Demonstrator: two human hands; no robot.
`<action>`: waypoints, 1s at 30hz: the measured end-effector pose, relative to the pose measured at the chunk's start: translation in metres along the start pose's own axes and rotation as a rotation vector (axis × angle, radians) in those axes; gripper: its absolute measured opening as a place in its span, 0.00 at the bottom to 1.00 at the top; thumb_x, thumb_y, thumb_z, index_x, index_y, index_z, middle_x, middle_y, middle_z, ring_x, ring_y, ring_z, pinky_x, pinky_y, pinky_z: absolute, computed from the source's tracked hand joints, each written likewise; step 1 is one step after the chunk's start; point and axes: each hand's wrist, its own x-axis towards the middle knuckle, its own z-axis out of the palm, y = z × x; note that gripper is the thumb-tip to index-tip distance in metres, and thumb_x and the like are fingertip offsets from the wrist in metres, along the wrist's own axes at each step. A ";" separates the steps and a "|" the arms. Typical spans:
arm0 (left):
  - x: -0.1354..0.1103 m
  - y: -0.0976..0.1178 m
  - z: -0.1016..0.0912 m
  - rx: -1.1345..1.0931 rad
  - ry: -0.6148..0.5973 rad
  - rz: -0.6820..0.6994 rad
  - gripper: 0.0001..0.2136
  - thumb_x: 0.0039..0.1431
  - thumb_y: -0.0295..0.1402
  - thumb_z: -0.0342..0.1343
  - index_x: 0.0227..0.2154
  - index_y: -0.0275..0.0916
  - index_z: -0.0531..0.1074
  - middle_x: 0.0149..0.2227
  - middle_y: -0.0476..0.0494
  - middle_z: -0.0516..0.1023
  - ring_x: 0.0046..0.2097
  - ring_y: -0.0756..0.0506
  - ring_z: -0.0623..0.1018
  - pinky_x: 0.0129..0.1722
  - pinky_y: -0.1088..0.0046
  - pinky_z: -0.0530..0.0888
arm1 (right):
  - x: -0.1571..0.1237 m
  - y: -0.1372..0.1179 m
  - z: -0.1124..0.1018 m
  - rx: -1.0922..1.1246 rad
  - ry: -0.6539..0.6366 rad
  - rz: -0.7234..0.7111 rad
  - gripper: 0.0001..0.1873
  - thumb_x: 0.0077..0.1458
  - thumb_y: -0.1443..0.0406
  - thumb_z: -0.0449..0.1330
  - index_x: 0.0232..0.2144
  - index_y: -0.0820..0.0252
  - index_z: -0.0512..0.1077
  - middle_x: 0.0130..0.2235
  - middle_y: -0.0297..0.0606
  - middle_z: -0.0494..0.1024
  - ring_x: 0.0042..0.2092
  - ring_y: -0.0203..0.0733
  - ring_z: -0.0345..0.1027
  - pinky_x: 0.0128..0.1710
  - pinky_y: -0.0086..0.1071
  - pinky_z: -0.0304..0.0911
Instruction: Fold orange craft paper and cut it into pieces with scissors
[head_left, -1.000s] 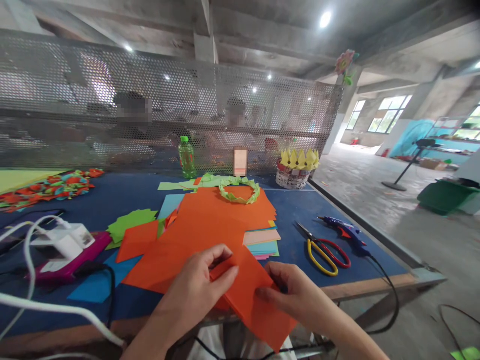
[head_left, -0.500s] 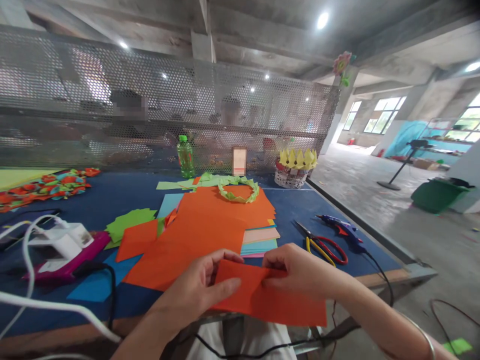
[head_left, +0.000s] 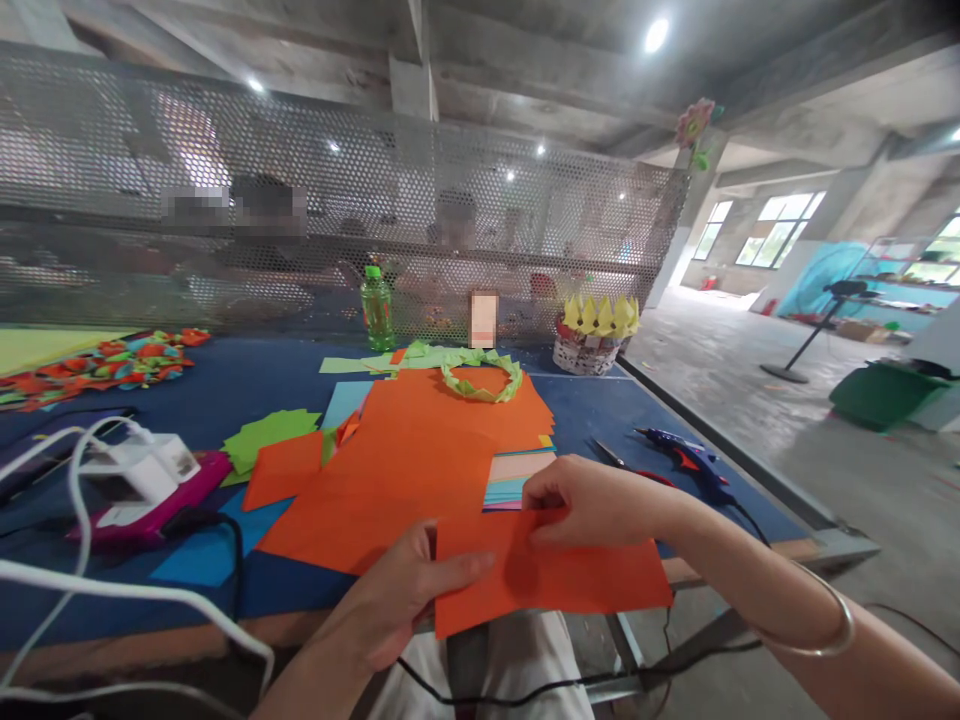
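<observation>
Both my hands hold one orange paper sheet (head_left: 570,575) over the near edge of the blue table (head_left: 247,385). My left hand (head_left: 409,600) grips its left edge, thumb on top and fingers underneath. My right hand (head_left: 592,500) pinches the top edge near the middle, a bangle on that wrist. The sheet is spread out flat and wide, hanging past the table edge above my lap. Just behind it lies a pile of orange sheets (head_left: 420,450) on top of other coloured papers.
A green paper ring (head_left: 480,380) lies on the orange pile. Scissors (head_left: 619,462) and a blue glue gun (head_left: 686,462) rest to the right. A white-and-magenta device (head_left: 142,480) with cables sits left. A green bottle (head_left: 376,310), a basket with yellow paper flowers (head_left: 596,335) and a perforated metal screen (head_left: 337,240) stand behind.
The orange sheet went from a tilted, folded shape to a flat wide rectangle. My right hand moved up from its lower edge to its top edge; my left hand slid to the left edge.
</observation>
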 end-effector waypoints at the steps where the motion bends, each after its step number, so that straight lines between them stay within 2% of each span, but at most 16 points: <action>1: 0.000 0.000 0.002 0.002 -0.013 0.014 0.22 0.46 0.38 0.74 0.46 0.37 0.81 0.43 0.37 0.85 0.44 0.38 0.83 0.46 0.65 0.77 | 0.001 0.001 -0.001 0.008 -0.026 -0.001 0.06 0.48 0.66 0.60 0.22 0.59 0.67 0.24 0.24 0.61 0.27 0.31 0.52 0.25 0.27 0.47; 5: 0.002 -0.001 0.012 0.029 0.027 0.072 0.23 0.47 0.38 0.73 0.48 0.40 0.81 0.46 0.40 0.84 0.45 0.40 0.82 0.51 0.64 0.76 | 0.005 0.004 -0.004 0.019 -0.088 0.016 0.06 0.48 0.65 0.60 0.23 0.60 0.68 0.23 0.23 0.60 0.27 0.31 0.53 0.24 0.27 0.47; 11: 0.004 -0.008 0.013 0.086 0.066 0.097 0.18 0.51 0.39 0.71 0.44 0.38 0.82 0.37 0.43 0.84 0.35 0.45 0.81 0.52 0.63 0.75 | 0.010 0.006 -0.009 -0.009 -0.121 0.036 0.05 0.47 0.65 0.62 0.24 0.60 0.71 0.23 0.23 0.60 0.27 0.31 0.52 0.24 0.28 0.46; 16: 0.003 -0.009 0.016 0.091 0.102 0.105 0.17 0.50 0.39 0.71 0.42 0.38 0.83 0.38 0.42 0.85 0.38 0.43 0.81 0.53 0.62 0.75 | 0.011 0.010 -0.007 -0.002 -0.112 0.019 0.04 0.47 0.65 0.62 0.26 0.62 0.75 0.23 0.24 0.62 0.27 0.31 0.55 0.26 0.27 0.48; 19: 0.002 -0.008 0.019 0.105 0.118 0.097 0.17 0.51 0.41 0.70 0.41 0.37 0.83 0.39 0.40 0.85 0.40 0.40 0.83 0.53 0.61 0.75 | 0.007 0.013 -0.008 0.025 -0.092 0.011 0.08 0.51 0.61 0.63 0.31 0.60 0.77 0.25 0.24 0.69 0.28 0.32 0.60 0.27 0.26 0.53; 21: 0.001 -0.008 0.020 0.092 0.150 0.095 0.16 0.50 0.40 0.71 0.40 0.38 0.83 0.42 0.40 0.85 0.43 0.40 0.83 0.54 0.62 0.75 | 0.000 0.020 -0.012 0.039 -0.027 0.026 0.13 0.57 0.56 0.60 0.36 0.58 0.78 0.30 0.27 0.76 0.32 0.34 0.67 0.30 0.25 0.58; 24: -0.002 -0.008 0.021 0.048 0.254 0.145 0.19 0.48 0.39 0.72 0.43 0.40 0.82 0.48 0.41 0.84 0.51 0.38 0.81 0.55 0.64 0.74 | -0.017 0.043 -0.021 -0.021 0.213 0.123 0.18 0.65 0.53 0.51 0.43 0.56 0.75 0.39 0.33 0.81 0.39 0.39 0.72 0.36 0.28 0.62; 27: -0.007 -0.008 0.021 -0.006 0.350 0.191 0.26 0.47 0.39 0.73 0.50 0.41 0.79 0.48 0.41 0.83 0.54 0.37 0.79 0.55 0.64 0.75 | -0.042 0.079 -0.023 -0.178 0.464 0.299 0.15 0.64 0.57 0.50 0.41 0.58 0.74 0.39 0.40 0.80 0.40 0.45 0.72 0.39 0.34 0.60; 30: -0.011 -0.008 0.022 -0.091 0.416 0.198 0.32 0.47 0.38 0.73 0.57 0.44 0.73 0.53 0.43 0.81 0.56 0.37 0.78 0.51 0.65 0.78 | -0.068 0.110 -0.011 -0.297 0.566 0.452 0.11 0.58 0.60 0.55 0.35 0.60 0.74 0.36 0.47 0.79 0.39 0.52 0.72 0.38 0.39 0.58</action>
